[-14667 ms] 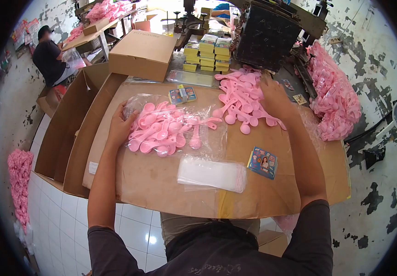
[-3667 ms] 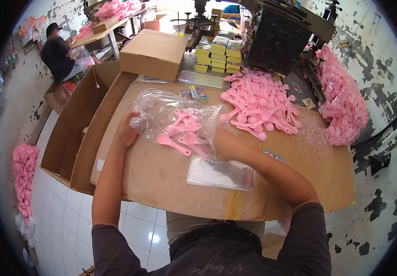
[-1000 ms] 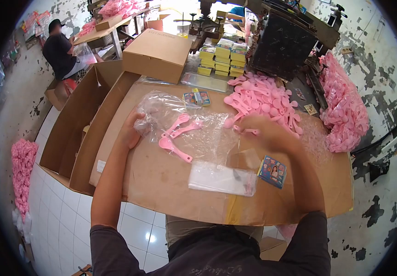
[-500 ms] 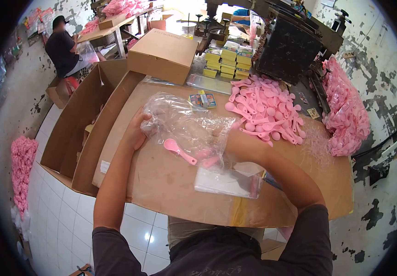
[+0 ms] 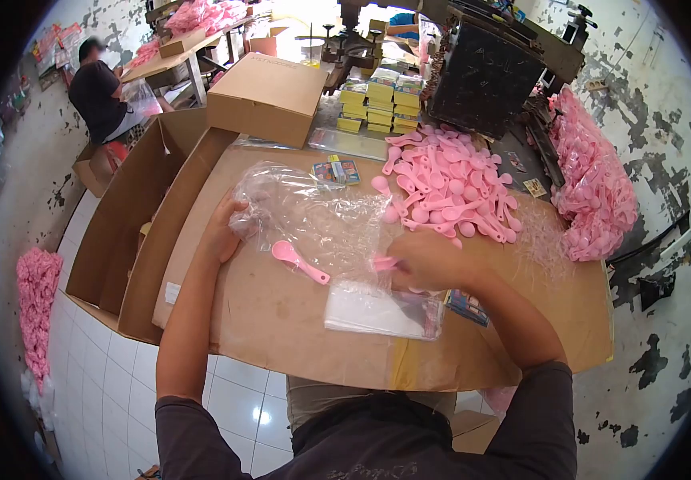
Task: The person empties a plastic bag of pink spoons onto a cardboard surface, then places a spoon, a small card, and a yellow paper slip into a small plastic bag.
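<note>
My left hand (image 5: 224, 230) is closed on the left end of a large clear plastic bag (image 5: 305, 200), which lies crumpled over the cardboard-topped table. At the bag's right end is my right hand (image 5: 429, 262), its fingers pinched round a pink scoop (image 5: 384, 263). Another pink scoop (image 5: 301, 262) rests at the bag's lower edge, its bowl toward my left hand. Just below my right hand lies a stack of small clear plastic sleeves (image 5: 373, 310). A stack of printed cards (image 5: 467, 307) sits by my right forearm.
A heap of pink scoops (image 5: 453, 184) covers the table's right side. Behind it stand yellow-edged card stacks (image 5: 381, 100) and a black machine (image 5: 485, 76). Open cardboard box (image 5: 113, 240) at left; closed carton (image 5: 265, 92) at the back. A person (image 5: 101, 92) sits beyond.
My right hand has shifted slightly down, and the pink scoop in its fingers shows more clearly. The card stack by my forearm is more exposed. The whole view has shifted a little.
</note>
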`<act>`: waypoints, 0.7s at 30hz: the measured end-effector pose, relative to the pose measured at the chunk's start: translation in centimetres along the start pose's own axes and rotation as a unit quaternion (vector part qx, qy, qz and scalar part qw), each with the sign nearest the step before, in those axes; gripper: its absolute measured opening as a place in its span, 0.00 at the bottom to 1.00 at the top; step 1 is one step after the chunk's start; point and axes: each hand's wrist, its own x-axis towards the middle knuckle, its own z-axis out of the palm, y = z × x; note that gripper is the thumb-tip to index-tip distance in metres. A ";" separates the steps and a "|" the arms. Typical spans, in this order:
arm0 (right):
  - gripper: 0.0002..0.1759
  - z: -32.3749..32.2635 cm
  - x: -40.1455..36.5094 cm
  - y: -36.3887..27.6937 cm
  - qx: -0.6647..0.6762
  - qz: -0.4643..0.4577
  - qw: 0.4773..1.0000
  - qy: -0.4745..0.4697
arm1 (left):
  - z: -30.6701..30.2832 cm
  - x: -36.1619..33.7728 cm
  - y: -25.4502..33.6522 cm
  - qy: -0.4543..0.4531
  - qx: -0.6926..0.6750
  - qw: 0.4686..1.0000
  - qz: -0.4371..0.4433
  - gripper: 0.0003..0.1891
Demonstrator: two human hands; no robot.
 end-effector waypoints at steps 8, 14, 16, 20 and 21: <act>0.13 -5.3 -1.4 7.4 -0.248 0.087 0.888 0.378 | 0.3 -0.1 0.1 0.001 -0.001 1.000 -0.001 0.34; 0.17 0.2 2.0 -1.4 0.148 -0.040 0.986 0.067 | 0.5 -0.1 0.3 0.001 0.000 1.000 -0.001 0.34; 0.20 2.7 4.8 -3.4 0.172 -0.117 0.974 0.089 | 1.4 -0.4 0.5 0.006 -0.010 1.000 0.022 0.34; 0.23 7.7 11.4 -3.1 0.005 -0.284 0.942 0.180 | 0.7 -0.5 0.0 0.010 0.018 0.999 0.038 0.33; 0.22 7.0 11.8 -3.8 -0.016 -0.242 0.960 0.139 | 0.3 -0.3 -0.1 0.009 0.014 0.999 0.046 0.33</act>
